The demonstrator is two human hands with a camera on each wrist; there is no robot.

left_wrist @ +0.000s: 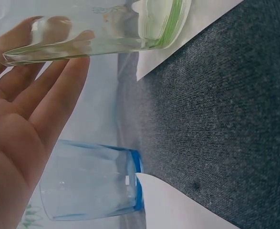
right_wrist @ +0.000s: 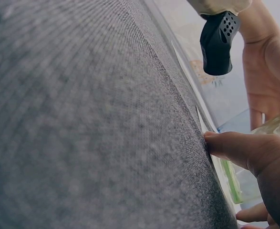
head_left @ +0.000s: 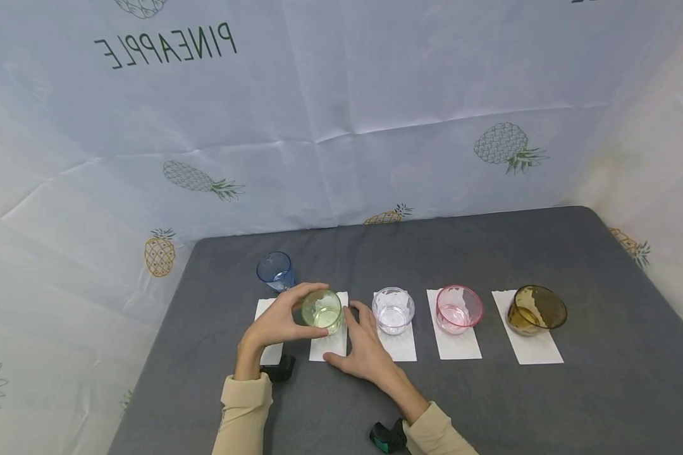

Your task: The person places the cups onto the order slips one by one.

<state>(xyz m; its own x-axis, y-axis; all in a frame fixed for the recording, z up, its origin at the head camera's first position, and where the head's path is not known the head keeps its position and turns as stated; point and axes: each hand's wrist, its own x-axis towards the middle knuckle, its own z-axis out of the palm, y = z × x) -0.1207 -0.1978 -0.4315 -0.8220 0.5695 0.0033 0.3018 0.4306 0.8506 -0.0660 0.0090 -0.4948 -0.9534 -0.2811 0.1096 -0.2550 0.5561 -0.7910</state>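
My left hand (head_left: pixel 277 323) grips the green-tinted glass (head_left: pixel 322 311) near its rim, thumb on the near side and fingers on the far side. That glass is upright over a white paper napkin (head_left: pixel 329 349); in the left wrist view its green base (left_wrist: pixel 171 24) appears close to the paper. My right hand (head_left: pixel 369 351) is just right of the glass, fingers spread, with thumb and fingertips low at the napkin's edges. In the right wrist view the thumb (right_wrist: pixel 235 145) touches down by the paper. Behind my left hand stands a blue glass (head_left: pixel 276 272).
Rightward in the row are a clear glass (head_left: pixel 393 316), a pink glass (head_left: pixel 458 309) and an amber glass (head_left: pixel 532 313), each on a napkin. Another napkin (head_left: pixel 271 355) lies partly under my left hand. The grey table (head_left: pixel 603 303) meets a pineapple-print cloth (head_left: pixel 330 183) behind.
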